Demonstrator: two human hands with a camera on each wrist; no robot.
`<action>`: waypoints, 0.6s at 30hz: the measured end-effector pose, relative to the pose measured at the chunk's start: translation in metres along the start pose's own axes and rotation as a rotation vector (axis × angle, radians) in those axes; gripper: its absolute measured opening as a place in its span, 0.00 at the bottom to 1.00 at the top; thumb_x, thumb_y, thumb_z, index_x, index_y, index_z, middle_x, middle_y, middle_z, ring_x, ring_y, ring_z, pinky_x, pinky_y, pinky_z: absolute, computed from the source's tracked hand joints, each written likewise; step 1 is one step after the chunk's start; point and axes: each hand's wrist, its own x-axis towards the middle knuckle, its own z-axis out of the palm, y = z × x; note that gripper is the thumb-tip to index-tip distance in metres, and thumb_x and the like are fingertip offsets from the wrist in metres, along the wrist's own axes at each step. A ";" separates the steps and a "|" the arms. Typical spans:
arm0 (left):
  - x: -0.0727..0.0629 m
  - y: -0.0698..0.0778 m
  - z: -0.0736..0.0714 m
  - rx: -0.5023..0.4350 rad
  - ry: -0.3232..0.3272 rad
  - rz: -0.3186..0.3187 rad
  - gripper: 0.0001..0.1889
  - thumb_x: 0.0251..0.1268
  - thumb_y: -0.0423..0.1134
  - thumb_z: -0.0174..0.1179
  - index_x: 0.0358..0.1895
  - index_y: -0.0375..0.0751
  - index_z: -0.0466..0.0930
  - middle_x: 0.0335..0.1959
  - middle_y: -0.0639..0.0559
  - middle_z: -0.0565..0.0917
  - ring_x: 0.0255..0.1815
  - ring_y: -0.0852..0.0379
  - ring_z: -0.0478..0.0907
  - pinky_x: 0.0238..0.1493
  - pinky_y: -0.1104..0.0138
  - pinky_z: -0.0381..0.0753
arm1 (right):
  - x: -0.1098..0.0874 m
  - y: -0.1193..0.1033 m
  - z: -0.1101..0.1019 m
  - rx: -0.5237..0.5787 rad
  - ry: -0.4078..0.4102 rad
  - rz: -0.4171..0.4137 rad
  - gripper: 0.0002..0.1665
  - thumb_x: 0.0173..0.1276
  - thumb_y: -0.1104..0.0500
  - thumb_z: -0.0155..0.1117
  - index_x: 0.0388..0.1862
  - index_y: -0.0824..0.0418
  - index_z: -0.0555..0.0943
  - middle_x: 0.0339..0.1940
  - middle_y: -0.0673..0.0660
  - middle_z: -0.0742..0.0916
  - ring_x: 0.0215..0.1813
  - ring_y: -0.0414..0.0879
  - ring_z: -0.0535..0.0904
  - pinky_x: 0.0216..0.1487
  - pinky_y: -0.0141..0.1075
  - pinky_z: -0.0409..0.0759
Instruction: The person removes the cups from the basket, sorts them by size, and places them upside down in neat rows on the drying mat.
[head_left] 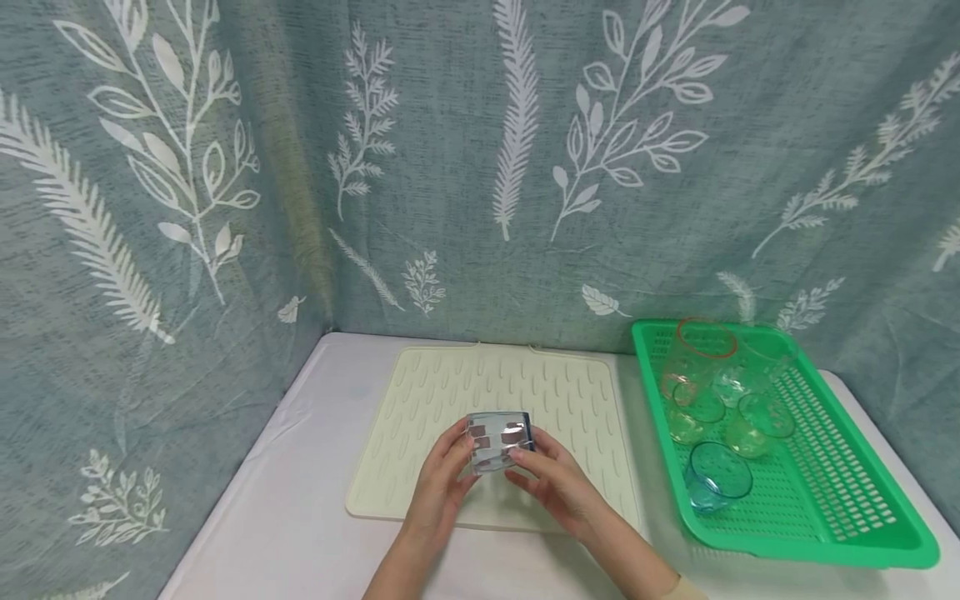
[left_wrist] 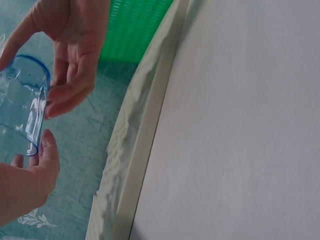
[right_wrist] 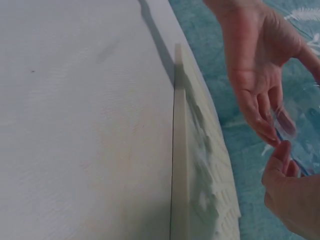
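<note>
A clear glass tumbler (head_left: 498, 440) with a blue rim is held on its side between both hands, raised over the near part of a cream drying mat (head_left: 431, 417). My left hand (head_left: 441, 477) grips its left end, fingers behind and thumb in front. My right hand (head_left: 561, 482) holds the right end, its thumb on the near side. The left wrist view shows the tumbler (left_wrist: 20, 107) with the blue rim toward the right hand (left_wrist: 75, 50). In the right wrist view, the left hand's fingers (right_wrist: 262, 107) lie along the glass.
Right of the mat stands a green plastic basket (head_left: 862, 450). Inside it are a blue glass (head_left: 716, 479), a tall red-rimmed glass (head_left: 705, 337) and several other clear glasses. A white cloth (head_left: 300, 500) covers the table, and a patterned green curtain (head_left: 450, 167) hangs behind and at both sides.
</note>
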 end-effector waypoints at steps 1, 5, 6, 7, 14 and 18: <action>0.000 0.000 -0.002 0.016 -0.005 0.001 0.34 0.71 0.43 0.52 0.74 0.33 0.53 0.67 0.43 0.66 0.63 0.55 0.67 0.64 0.60 0.67 | 0.001 0.000 0.000 -0.007 -0.002 -0.001 0.41 0.64 0.62 0.65 0.72 0.69 0.59 0.55 0.55 0.81 0.51 0.44 0.80 0.57 0.40 0.78; 0.001 0.002 -0.011 0.091 -0.001 0.007 0.34 0.72 0.45 0.53 0.74 0.34 0.54 0.70 0.40 0.64 0.62 0.55 0.68 0.65 0.58 0.65 | 0.007 0.001 0.003 -0.044 -0.003 -0.005 0.41 0.64 0.61 0.66 0.71 0.69 0.61 0.56 0.57 0.80 0.51 0.44 0.79 0.55 0.38 0.78; 0.001 0.002 -0.013 0.110 0.006 0.011 0.33 0.72 0.45 0.53 0.74 0.34 0.54 0.70 0.40 0.64 0.63 0.55 0.69 0.66 0.58 0.66 | 0.008 0.001 0.003 -0.059 -0.004 -0.007 0.41 0.64 0.60 0.66 0.71 0.69 0.61 0.57 0.58 0.79 0.51 0.44 0.79 0.55 0.38 0.78; 0.002 0.003 -0.017 0.130 0.019 0.019 0.33 0.72 0.45 0.53 0.74 0.34 0.55 0.71 0.39 0.64 0.64 0.55 0.68 0.66 0.59 0.67 | 0.010 0.001 0.004 -0.078 -0.003 -0.012 0.41 0.64 0.60 0.67 0.71 0.69 0.61 0.57 0.59 0.79 0.51 0.44 0.79 0.55 0.38 0.78; 0.010 0.016 -0.044 0.344 0.223 0.076 0.26 0.73 0.42 0.54 0.70 0.39 0.64 0.68 0.42 0.70 0.67 0.50 0.68 0.63 0.63 0.72 | 0.026 -0.002 0.005 -0.315 0.057 -0.074 0.41 0.62 0.57 0.71 0.70 0.67 0.65 0.58 0.62 0.79 0.51 0.45 0.79 0.57 0.41 0.78; 0.021 0.030 -0.065 0.505 0.315 0.065 0.27 0.73 0.43 0.54 0.71 0.40 0.63 0.68 0.42 0.68 0.69 0.47 0.64 0.68 0.55 0.65 | 0.040 -0.004 0.006 -0.459 0.097 -0.107 0.41 0.59 0.56 0.73 0.69 0.63 0.68 0.54 0.59 0.81 0.51 0.47 0.79 0.57 0.44 0.75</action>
